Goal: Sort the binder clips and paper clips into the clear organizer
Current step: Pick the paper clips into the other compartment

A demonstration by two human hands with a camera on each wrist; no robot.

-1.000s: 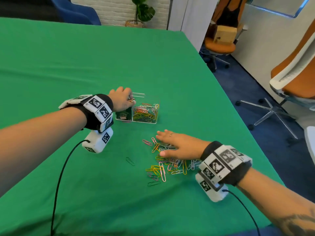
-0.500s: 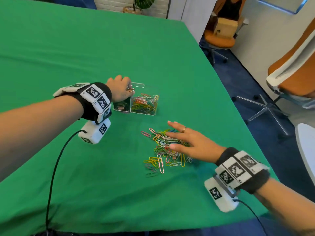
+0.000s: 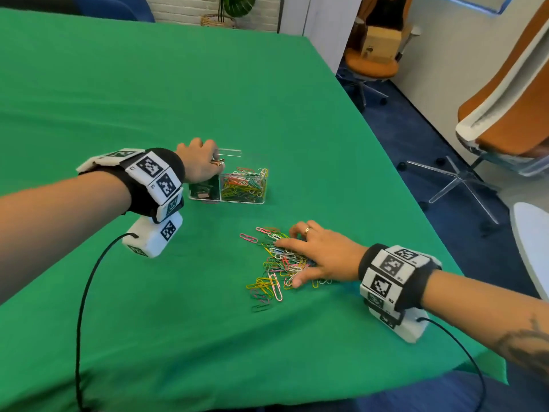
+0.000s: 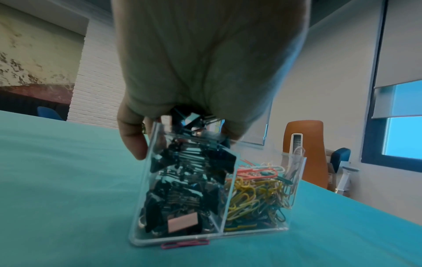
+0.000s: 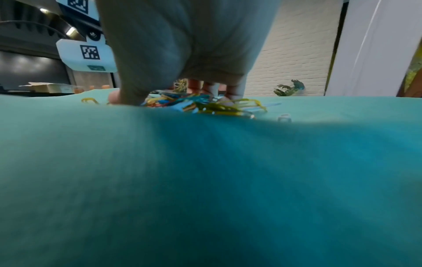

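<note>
The clear organizer (image 3: 237,201) stands on the green table, black binder clips (image 4: 182,180) in its left compartment and coloured paper clips (image 4: 251,195) in its right one. My left hand (image 3: 199,162) curls over the top of the left compartment, a digit down each side of it in the left wrist view. A binder clip's wire handles (image 3: 230,153) stick out past the fingers. Nearer me lies a loose pile of paper clips (image 3: 276,263). My right hand (image 3: 309,257) rests on that pile, fingers spread, thumb and fingertips touching clips. One pink paper clip (image 4: 185,244) lies against the organizer's base.
A stray pink clip (image 3: 249,237) lies just left of the pile. The table's right edge (image 3: 395,173) drops to blue carpet, with orange chairs (image 3: 505,114) beyond it. Black cables (image 3: 86,286) trail from both wrist cameras across the near cloth.
My right hand lifted off the pile and drew right half a second ago, and now lies on the clips again. My left hand stayed on the organizer.
</note>
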